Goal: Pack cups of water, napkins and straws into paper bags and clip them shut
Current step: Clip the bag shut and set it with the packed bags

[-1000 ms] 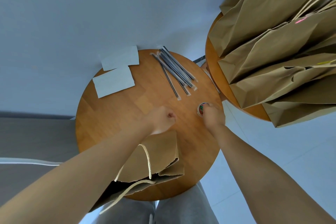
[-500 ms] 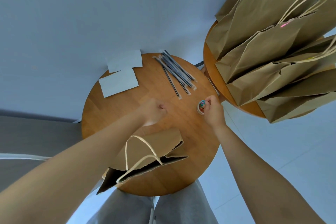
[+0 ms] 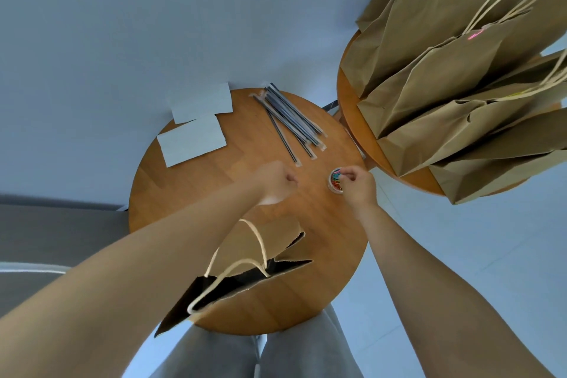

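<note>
Two hands work over the round wooden surface (image 3: 214,181) as I reach the clipping step. Nearest me, the open paper bag (image 3: 264,242) lies on its side under my left forearm, mouth gaping dark, handles loose; what it holds cannot be seen from here. My left hand (image 3: 271,182) sits just beyond it, fingers clenched into a fist with nothing visible in them. To the right, my right hand (image 3: 357,186) dips its fingers (image 3: 348,175) into the small tub of coloured paper clips (image 3: 336,179), pinching at the top of the pile; whether a clip is already caught I cannot tell.

By my reckoning, the next move calls for one clip lifted free, the bag's mouth folded flat and the clip slid over the fold, with the left hand steadying the paper.

Farther off lie the wrapped straws (image 3: 291,123) in a loose bundle, and to their left two napkins (image 3: 196,126) overlapping at the far edge. On the second surface (image 3: 352,101) at far right stand the finished bags (image 3: 454,77), several showing clips at their tops.
</note>
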Demonstrator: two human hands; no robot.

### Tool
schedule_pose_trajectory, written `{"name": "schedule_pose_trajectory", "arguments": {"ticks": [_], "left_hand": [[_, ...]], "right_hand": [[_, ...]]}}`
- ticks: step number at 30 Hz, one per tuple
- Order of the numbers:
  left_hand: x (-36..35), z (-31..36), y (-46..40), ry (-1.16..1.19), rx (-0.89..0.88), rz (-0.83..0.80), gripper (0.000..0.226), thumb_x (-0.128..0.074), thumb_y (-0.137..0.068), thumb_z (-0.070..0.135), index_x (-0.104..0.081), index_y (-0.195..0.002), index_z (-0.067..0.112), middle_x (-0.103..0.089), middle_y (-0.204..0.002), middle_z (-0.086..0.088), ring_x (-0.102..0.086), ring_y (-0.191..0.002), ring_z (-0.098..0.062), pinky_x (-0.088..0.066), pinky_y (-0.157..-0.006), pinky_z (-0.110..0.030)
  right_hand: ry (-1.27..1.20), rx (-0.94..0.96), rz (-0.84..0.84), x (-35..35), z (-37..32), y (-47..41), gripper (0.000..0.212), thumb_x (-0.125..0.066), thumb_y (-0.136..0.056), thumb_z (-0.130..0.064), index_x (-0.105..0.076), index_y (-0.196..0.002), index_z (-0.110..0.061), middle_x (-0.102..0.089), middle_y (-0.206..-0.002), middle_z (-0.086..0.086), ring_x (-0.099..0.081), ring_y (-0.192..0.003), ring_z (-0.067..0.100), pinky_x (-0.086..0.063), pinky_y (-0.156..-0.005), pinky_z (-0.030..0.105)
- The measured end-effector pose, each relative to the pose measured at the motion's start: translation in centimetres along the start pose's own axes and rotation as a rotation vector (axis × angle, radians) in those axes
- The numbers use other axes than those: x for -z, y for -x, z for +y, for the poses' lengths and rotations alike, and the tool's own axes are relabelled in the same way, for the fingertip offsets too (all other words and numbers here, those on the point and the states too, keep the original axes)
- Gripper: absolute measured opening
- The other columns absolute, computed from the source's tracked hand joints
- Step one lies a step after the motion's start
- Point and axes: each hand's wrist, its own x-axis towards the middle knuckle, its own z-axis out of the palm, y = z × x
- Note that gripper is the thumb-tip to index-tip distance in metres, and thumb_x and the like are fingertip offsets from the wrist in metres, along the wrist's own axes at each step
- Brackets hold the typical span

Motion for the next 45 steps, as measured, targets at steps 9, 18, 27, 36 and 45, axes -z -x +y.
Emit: {"name": "schedule_pose_trajectory", "arguments": {"ticks": [9, 18, 27, 36, 45], "left_hand": [[-3.9, 3.2, -6.7, 0.336, 0.115, -0.046, 0.026, -0.054, -0.095, 0.018, -0.063, -0.116, 0.003, -0.066, -0.095, -0.009, -0.062, -0.076, -0.016, -0.052, -0.058, -0.021], [-3.4, 2.2, -7.6, 0.492, 0.174, -0.022, 0.014, -0.059, -0.093, 0.016, -0.062, -0.080, 0.014, -0.065, -0.074, 0.001, -0.058, -0.061, -0.007, -0.045, -0.057, -0.019], [-1.9, 0.2, -7.2, 0.476, 0.253, -0.031, 0.010, -0.062, -0.091, 0.015, -0.064, -0.081, 0.016, -0.060, -0.073, 0.001, -0.053, -0.062, -0.007, -0.043, -0.055, -0.018], [-0.6, 0.9, -3.8, 0.488, 0.140, 0.041, 0.008, -0.068, -0.085, 0.010, -0.068, -0.093, 0.009, -0.066, -0.083, -0.011, -0.055, -0.069, -0.014, -0.042, -0.059, -0.019], [3.6, 1.1, 6.9, 0.486, -0.077, 0.089, 0.012, -0.058, -0.089, 0.002, -0.067, -0.090, 0.010, -0.067, -0.084, 0.003, -0.063, -0.068, 0.001, -0.046, -0.056, -0.008]], "right_hand": [[-0.302, -0.044, -0.153, 1.1, -0.7, 1.2, 0.019, -0.059, -0.091, -0.014, -0.062, -0.095, -0.033, -0.066, -0.094, -0.013, -0.065, -0.085, 0.001, -0.053, -0.074, 0.017], [-0.492, -0.203, -0.187, 1.0, -1.0, 0.9, 0.010, -0.064, -0.086, -0.006, -0.065, -0.089, -0.016, -0.067, -0.080, 0.000, -0.064, -0.070, 0.008, -0.053, -0.065, 0.018], [-0.026, -0.179, -0.050, 1.2, 1.1, -1.5, 0.018, -0.055, -0.090, -0.003, -0.065, -0.104, -0.005, -0.064, -0.110, 0.013, -0.062, -0.098, 0.023, -0.052, -0.086, 0.030], [-0.086, -0.015, -0.125, 0.8, -3.4, 2.5, 0.008, -0.060, -0.087, -0.021, -0.067, -0.084, -0.025, -0.066, -0.088, -0.008, -0.061, -0.084, 0.007, -0.052, -0.069, 0.023], [-0.375, 0.141, -0.111, 1.0, -9.5, 12.6, 0.010, -0.059, -0.089, -0.009, -0.068, -0.087, -0.015, -0.067, -0.084, 0.001, -0.061, -0.063, 0.003, -0.050, -0.058, 0.016]]}}
